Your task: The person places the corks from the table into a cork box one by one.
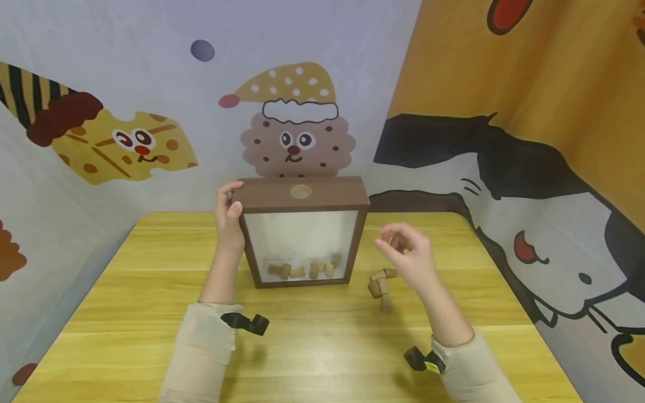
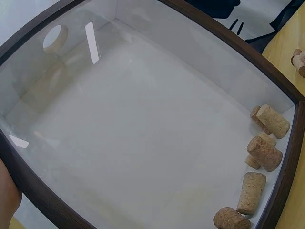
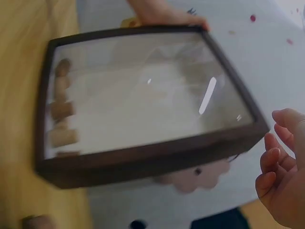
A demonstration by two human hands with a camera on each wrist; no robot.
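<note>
A brown wooden box (image 1: 302, 195) with a clear front and a round hole in its top stands on the table. Several corks (image 1: 297, 271) lie along its bottom, also visible as corks (image 2: 251, 193) in the left wrist view. My left hand (image 1: 230, 221) grips the box's upper left corner, thumb towards the front. Right of the box, my right hand (image 1: 410, 254) hovers with loosely bent fingers; the right wrist view shows nothing held in the hand (image 3: 286, 171). Below it, a small group of loose corks (image 1: 382, 286) lies on the table.
The yellow wood-grain table (image 1: 312, 347) extends in front of and beside the box. Behind it hangs a cartoon-printed cloth (image 1: 297, 145), close to the box's back. Black wrist cameras stick out from the left cuff (image 1: 209, 330) and the right cuff (image 1: 463, 358).
</note>
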